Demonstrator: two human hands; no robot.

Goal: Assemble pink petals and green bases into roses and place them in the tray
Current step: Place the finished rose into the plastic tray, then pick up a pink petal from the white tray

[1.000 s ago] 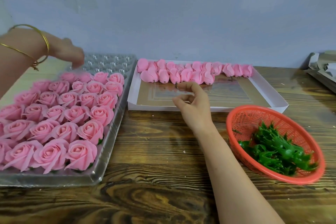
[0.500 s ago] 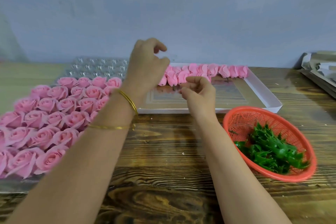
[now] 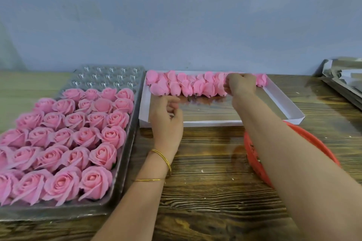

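the tray [image 3: 58, 214] is mostly filled with roses [image 3: 114, 135], only back rows bare; petals [image 3: 186, 88] wait in the box [image 3: 215, 123], where my right grip [image 3: 242, 84] curls among them, holding one or not i cannot tell, left grip [image 3: 166, 121] slack, empty.

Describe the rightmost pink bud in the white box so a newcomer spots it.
Find the shallow white box at the table's back, right of the tray of finished roses. Pink petal buds line its far wall. The target bud is rightmost, alone beyond the right hand.

Pink roses [image 3: 58, 139], clear tray [image 3: 125, 154], pink petals [image 3: 184, 84] — white box [image 3: 282, 103], red-orange basket [image 3: 254, 162], gold bangles [image 3: 162, 158], dark wood-grain table [image 3: 205, 201]
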